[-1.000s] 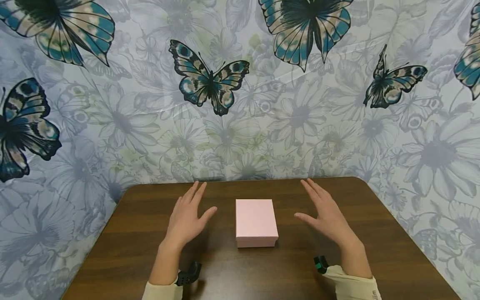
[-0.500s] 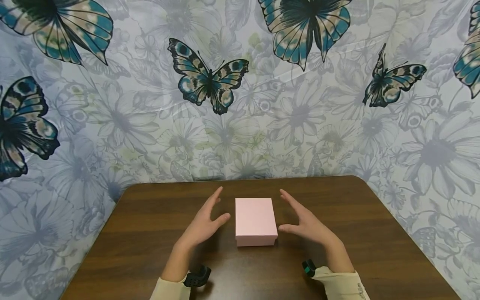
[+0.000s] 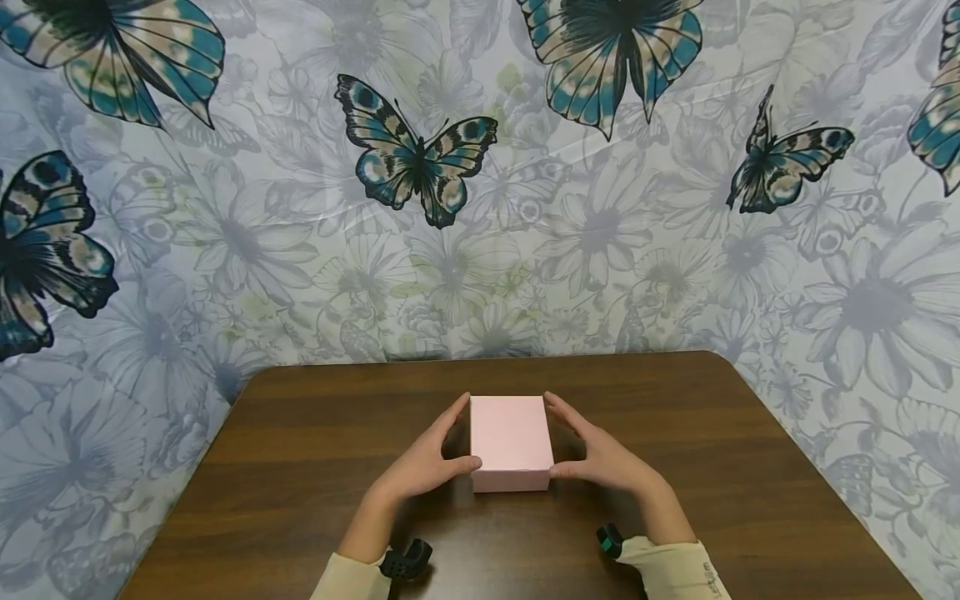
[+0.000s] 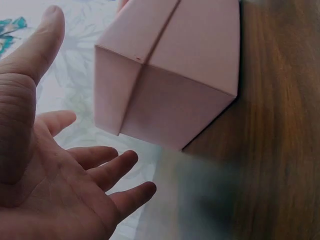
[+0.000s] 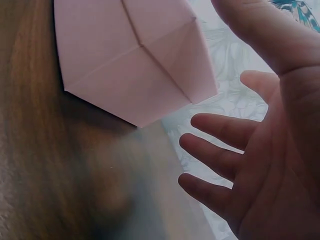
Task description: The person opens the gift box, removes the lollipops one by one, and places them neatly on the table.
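Observation:
A pink lidded box [image 3: 512, 433] sits on the brown table, its lid seam showing as a line round the sides in both wrist views. To its left is my left hand [image 3: 426, 460], thumb by the front left corner and fingertips by the back left corner. My right hand [image 3: 609, 457] mirrors it on the other side. In the left wrist view the fingers [image 4: 107, 172] are spread and stand apart from the box wall. The right wrist view likewise has a gap between the fingers [image 5: 215, 155] and the box. Whether any fingertip touches it, I cannot tell.
The wooden table [image 3: 262, 500] has rounded back corners and meets a cloth backdrop [image 3: 600, 275] printed with flowers and butterflies. Black bands with small devices are on both wrists, below pale yellow sleeves [image 3: 675, 571].
Both hands have moved inward from either side, closing in on the box until they frame it. The box stays in its place.

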Demonstrator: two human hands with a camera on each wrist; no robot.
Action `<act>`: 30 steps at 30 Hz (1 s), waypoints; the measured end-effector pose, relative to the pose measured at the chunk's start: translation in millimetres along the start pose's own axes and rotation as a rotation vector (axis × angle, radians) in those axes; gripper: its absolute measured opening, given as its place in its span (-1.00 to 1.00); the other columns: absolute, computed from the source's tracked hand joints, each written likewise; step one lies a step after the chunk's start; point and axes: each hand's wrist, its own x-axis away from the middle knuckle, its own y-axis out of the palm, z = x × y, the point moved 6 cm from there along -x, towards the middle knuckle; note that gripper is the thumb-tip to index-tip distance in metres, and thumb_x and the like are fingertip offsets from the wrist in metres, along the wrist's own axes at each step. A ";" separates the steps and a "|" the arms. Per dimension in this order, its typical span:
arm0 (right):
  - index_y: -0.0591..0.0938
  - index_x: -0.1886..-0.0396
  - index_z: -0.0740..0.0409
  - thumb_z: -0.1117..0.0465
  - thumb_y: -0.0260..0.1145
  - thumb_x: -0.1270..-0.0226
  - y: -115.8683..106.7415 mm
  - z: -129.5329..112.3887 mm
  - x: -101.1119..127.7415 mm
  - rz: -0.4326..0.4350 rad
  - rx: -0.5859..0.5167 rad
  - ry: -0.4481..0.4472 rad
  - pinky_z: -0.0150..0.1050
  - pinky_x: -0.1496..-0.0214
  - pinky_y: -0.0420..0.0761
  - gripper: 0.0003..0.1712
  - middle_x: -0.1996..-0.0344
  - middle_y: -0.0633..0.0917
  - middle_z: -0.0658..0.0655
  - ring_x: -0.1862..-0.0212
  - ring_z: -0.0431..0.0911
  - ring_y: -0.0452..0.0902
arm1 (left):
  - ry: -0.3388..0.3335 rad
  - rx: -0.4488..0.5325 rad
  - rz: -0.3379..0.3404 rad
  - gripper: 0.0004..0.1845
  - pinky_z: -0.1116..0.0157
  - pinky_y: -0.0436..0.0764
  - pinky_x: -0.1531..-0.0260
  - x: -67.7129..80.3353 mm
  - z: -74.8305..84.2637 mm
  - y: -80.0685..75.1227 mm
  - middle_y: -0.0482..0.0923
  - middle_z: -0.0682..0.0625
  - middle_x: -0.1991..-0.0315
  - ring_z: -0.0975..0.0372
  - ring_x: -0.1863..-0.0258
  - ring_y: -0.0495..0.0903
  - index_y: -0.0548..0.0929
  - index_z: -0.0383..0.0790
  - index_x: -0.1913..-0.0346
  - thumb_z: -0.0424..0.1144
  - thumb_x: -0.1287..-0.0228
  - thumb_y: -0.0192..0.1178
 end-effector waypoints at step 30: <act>0.12 -0.58 -0.37 -0.19 0.51 -0.11 7.5 16.0 -2.1 -0.023 0.043 0.032 0.42 -0.44 0.18 0.10 -0.57 0.22 0.02 -0.55 0.17 0.15 | 0.044 -0.062 -0.088 0.08 -0.17 0.13 -0.50 -0.7 -11.0 5.9 -0.09 0.12 -0.63 0.05 -0.61 -0.02 -0.04 0.25 -0.60 0.05 -0.14 0.45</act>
